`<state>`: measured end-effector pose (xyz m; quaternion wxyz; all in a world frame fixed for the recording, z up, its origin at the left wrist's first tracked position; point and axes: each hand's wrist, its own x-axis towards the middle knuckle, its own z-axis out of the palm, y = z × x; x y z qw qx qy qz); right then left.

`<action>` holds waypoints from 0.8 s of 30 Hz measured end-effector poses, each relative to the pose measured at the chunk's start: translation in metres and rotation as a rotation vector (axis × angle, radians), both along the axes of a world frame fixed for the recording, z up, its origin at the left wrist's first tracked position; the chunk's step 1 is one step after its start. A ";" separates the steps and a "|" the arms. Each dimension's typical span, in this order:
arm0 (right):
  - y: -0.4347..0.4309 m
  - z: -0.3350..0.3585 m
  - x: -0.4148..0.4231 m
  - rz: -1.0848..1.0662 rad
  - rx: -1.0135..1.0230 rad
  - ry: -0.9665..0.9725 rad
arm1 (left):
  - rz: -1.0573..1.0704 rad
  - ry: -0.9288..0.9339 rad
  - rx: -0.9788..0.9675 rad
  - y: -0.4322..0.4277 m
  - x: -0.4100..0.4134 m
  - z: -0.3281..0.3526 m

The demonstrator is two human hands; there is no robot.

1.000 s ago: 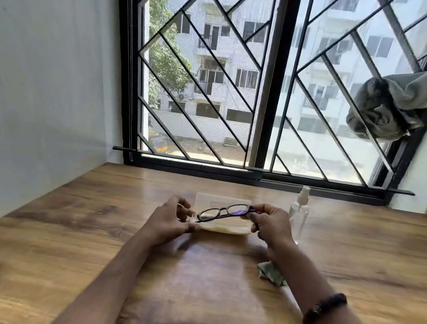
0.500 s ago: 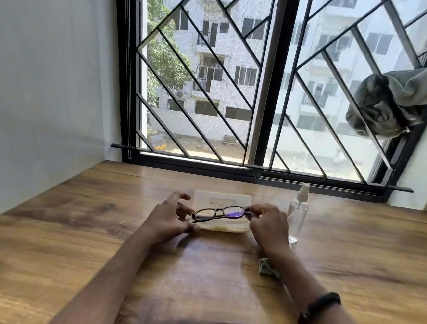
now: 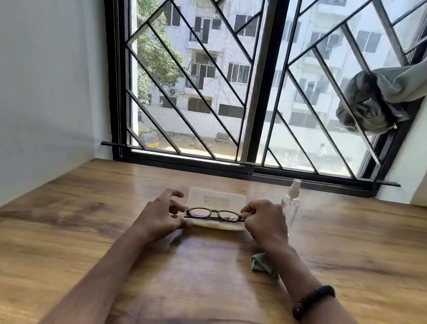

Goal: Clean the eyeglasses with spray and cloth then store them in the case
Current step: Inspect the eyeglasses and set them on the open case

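Centre of frame: dark-rimmed eyeglasses (image 3: 214,214), level over the tray of an open translucent case (image 3: 217,200) (lid raised toward the window); resting in it or just above it, not discernible. Pinched at the right end by the curled fingers of the right hand (image 3: 266,223). At the other end, the left hand (image 3: 161,215), index finger lifted, other fingers half-curled toward the hinge; actual grasp not discernible. Just right of the case, behind the right hand: clear spray bottle (image 3: 290,206), upright on the wooden table (image 3: 75,215). Lower right of centre: crumpled grey-green cloth (image 3: 260,262), lying on the table, partly hidden by the right forearm. Dark beaded bracelet (image 3: 314,301) on that wrist.
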<state>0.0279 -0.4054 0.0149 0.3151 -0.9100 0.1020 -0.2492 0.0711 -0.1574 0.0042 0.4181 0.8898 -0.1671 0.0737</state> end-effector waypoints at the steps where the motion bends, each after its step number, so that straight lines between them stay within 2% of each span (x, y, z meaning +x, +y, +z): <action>1: 0.000 0.001 0.000 0.004 -0.008 0.008 | 0.001 -0.003 0.002 0.000 0.000 0.000; 7: -0.003 0.003 0.001 0.041 -0.101 0.053 | 0.001 -0.029 0.028 -0.003 0.000 -0.003; 16: -0.007 0.000 0.005 0.037 0.000 0.035 | 0.021 0.001 0.046 -0.006 0.002 -0.005; 24: -0.008 0.001 0.006 0.038 -0.001 0.007 | 0.070 -0.018 0.126 -0.010 -0.001 -0.003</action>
